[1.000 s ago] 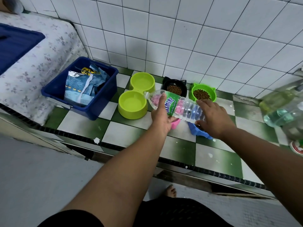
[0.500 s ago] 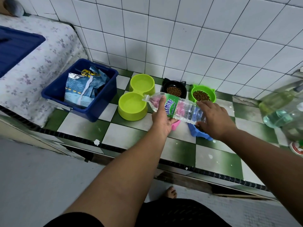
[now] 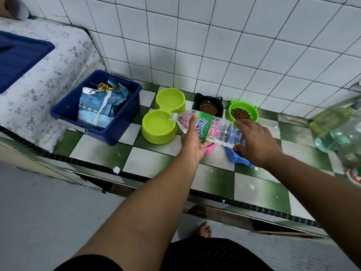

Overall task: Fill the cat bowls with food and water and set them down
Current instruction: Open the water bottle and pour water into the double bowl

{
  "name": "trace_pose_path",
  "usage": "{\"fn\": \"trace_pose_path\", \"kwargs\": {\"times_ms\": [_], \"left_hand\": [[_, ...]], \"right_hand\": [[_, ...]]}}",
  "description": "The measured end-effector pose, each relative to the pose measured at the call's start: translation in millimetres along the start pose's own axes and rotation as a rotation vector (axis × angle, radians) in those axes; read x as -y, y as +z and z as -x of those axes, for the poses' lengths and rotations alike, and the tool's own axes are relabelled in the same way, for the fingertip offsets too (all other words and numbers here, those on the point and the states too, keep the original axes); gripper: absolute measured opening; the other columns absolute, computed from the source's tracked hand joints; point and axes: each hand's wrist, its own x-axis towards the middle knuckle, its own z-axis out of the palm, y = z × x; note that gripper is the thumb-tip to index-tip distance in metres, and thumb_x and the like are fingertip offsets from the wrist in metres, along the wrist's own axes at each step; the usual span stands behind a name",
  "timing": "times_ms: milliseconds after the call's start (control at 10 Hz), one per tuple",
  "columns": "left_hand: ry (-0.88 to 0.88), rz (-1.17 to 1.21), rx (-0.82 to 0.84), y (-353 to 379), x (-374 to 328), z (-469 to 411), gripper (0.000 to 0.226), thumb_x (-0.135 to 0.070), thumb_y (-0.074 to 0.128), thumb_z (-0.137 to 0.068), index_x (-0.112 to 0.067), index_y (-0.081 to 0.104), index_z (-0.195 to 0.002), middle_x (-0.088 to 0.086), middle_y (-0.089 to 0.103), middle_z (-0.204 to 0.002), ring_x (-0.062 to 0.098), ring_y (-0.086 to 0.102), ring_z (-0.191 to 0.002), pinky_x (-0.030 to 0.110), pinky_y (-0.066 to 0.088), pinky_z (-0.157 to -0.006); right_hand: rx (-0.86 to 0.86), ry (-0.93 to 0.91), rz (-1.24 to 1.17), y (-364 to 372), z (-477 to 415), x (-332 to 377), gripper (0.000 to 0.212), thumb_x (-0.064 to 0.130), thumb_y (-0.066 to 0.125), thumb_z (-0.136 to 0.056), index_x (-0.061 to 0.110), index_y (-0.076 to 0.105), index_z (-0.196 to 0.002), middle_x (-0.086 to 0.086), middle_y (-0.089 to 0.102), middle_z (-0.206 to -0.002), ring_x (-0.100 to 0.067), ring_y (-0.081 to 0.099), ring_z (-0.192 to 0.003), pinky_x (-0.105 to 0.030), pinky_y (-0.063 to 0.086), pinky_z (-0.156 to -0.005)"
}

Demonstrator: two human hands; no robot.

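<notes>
A clear water bottle (image 3: pixel 218 129) with a green label lies tilted in both hands, its open mouth over the near cup of a lime double bowl (image 3: pixel 158 132). My left hand (image 3: pixel 192 141) grips it near the neck; my right hand (image 3: pixel 256 142) holds its base. Both lime cups hold water. A black bowl (image 3: pixel 209 106) and a green bowl (image 3: pixel 243 113) behind the bottle hold kibble. Under my hands stand a pink bowl (image 3: pixel 210 149) and a blue bowl (image 3: pixel 236 157), mostly hidden.
A blue tub (image 3: pixel 109 132) with a cat-food bag (image 3: pixel 97 108) stands at left on the green-and-white tiled ledge (image 3: pixel 148 163). Large clear bottles (image 3: pixel 338 132) stand at the right edge. A flowered cloth with a blue lid lies far left. The tiled wall rises behind.
The bottle's mouth has shifted slightly left and down over the near lime cup. Both hands kept their grip.
</notes>
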Motion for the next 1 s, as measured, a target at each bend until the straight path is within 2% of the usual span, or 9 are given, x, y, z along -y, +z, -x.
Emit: {"fn": "trace_pose_path", "kwargs": {"times_ms": [700,800,900,1000], "left_hand": [[0.006,-0.028,0.002,-4.6,-6.8,8.1,0.068,-0.053,0.082,-0.078,-0.008,0.062,-0.125,0.021,0.076,-0.11,0.039,0.074,-0.099,0.069,0.055,-0.086],[0.017,-0.053,0.002,-4.2,-12.9,12.8,0.063,-0.054,0.081,-0.079,-0.01,0.064,-0.121,0.019,0.076,-0.108,0.035,0.075,-0.092,0.06,0.061,-0.081],[0.047,-0.093,-0.008,-4.2,-21.7,16.1,0.065,-0.053,0.085,-0.076,-0.01,0.064,-0.12,0.018,0.077,-0.107,0.034,0.076,-0.094,0.059,0.062,-0.081],[0.11,-0.125,-0.026,-2.6,-36.2,20.2,0.07,-0.05,0.087,-0.075,-0.006,0.063,-0.124,0.017,0.077,-0.109,0.033,0.075,-0.099,0.05,0.065,-0.072]], "right_hand": [[-0.061,-0.015,-0.005,-0.4,8.0,8.4,0.079,0.032,0.075,-0.082,0.017,0.037,-0.15,-0.005,0.042,-0.149,-0.028,0.04,-0.134,-0.043,0.033,-0.109],[-0.073,-0.007,-0.026,0.3,9.4,10.5,0.08,0.031,0.076,-0.082,0.016,0.037,-0.15,-0.006,0.042,-0.15,-0.029,0.041,-0.134,-0.044,0.034,-0.109],[-0.087,0.006,-0.067,3.5,9.3,14.7,0.08,0.03,0.077,-0.081,0.015,0.037,-0.149,-0.007,0.042,-0.149,-0.03,0.042,-0.133,-0.044,0.035,-0.107],[-0.113,0.03,-0.122,5.7,7.1,20.9,0.08,0.028,0.079,-0.079,0.014,0.039,-0.147,-0.01,0.043,-0.146,-0.033,0.044,-0.13,-0.046,0.038,-0.106]]}}
